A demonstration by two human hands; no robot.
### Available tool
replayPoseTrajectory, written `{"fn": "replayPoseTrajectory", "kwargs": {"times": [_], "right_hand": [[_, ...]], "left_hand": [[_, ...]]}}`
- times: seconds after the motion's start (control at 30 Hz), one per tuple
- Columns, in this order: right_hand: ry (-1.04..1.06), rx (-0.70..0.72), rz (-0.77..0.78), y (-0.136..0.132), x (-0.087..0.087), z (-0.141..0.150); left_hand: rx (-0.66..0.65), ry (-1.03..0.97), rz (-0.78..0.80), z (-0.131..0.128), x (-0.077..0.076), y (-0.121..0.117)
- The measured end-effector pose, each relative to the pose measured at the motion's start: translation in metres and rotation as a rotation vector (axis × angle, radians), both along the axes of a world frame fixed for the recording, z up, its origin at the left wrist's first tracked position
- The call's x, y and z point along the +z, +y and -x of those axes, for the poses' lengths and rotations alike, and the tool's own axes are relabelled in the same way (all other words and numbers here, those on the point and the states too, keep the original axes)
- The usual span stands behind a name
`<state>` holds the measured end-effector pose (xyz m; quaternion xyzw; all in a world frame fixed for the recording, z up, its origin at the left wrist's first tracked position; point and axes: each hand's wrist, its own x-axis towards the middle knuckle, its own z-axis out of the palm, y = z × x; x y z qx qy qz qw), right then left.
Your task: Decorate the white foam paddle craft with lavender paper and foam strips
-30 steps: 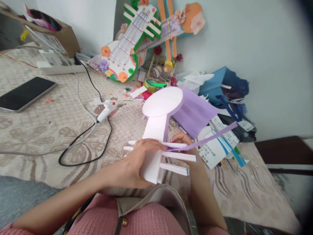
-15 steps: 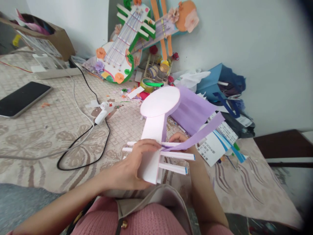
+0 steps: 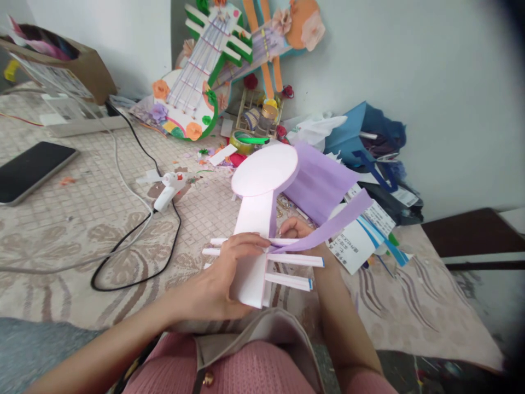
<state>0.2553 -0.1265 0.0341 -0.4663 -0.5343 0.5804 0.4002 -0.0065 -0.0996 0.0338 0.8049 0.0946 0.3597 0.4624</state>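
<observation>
A white cardboard guitar model with an oval end and a purple edge lies in front of me, its lower end towards my body. White sticks with blue tips jut out from both sides of its neck. My left hand is closed around the neck, fingers on its upper face. From the neck's right side a purple paper strip runs up to the right, passing across my right hand. The right fingers are curled by the model's edge; sticks and strip partly hide what they hold.
A white glue gun with a looping black cable and a phone lie left. Two decorated guitar models lean on the wall. Purple paper, printed cards, green-handled cutter and a blue bag lie beyond.
The whole view has shifted slightly, with background things moving left in the picture. My right fingers have curled a little more beside the neck; the left hand keeps its hold.
</observation>
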Motion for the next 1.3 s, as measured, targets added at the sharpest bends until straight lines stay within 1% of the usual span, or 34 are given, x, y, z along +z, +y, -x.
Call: {"fn": "replayPoseTrajectory", "kwargs": {"times": [0.17, 0.3, 0.4, 0.6, 0.87, 0.93, 1.03, 1.3], "right_hand": [[-0.032, 0.040, 0.091, 0.0027, 0.0022, 0.0017], [0.027, 0.022, 0.114, 0.0015, 0.0055, 0.0041], [0.030, 0.034, 0.136, 0.0007, 0.0055, 0.0037], [0.028, 0.020, 0.123, 0.0007, 0.0012, 0.0029], [0.027, 0.022, 0.136, -0.0001, 0.0077, 0.0052], [0.016, 0.001, 0.122, -0.0005, 0.0079, 0.0059], [0.015, -0.024, 0.085, -0.0008, 0.0062, 0.0062], [0.028, 0.063, 0.063, 0.0020, 0.0069, 0.0039]], "left_hand": [[-0.016, 0.016, 0.032, 0.0011, 0.0006, 0.0002], [-0.004, 0.022, 0.032, 0.0018, 0.0016, -0.0008], [-0.004, 0.030, 0.027, 0.0017, 0.0011, -0.0014], [-0.014, 0.046, -0.014, 0.0009, -0.0010, -0.0014], [-0.004, 0.101, 0.026, 0.0011, -0.0007, -0.0049], [0.004, 0.110, 0.035, 0.0007, 0.0009, -0.0051], [-0.004, 0.073, 0.003, -0.0002, 0.0023, -0.0039], [-0.003, 0.065, -0.043, -0.0002, -0.0020, -0.0035]]}}
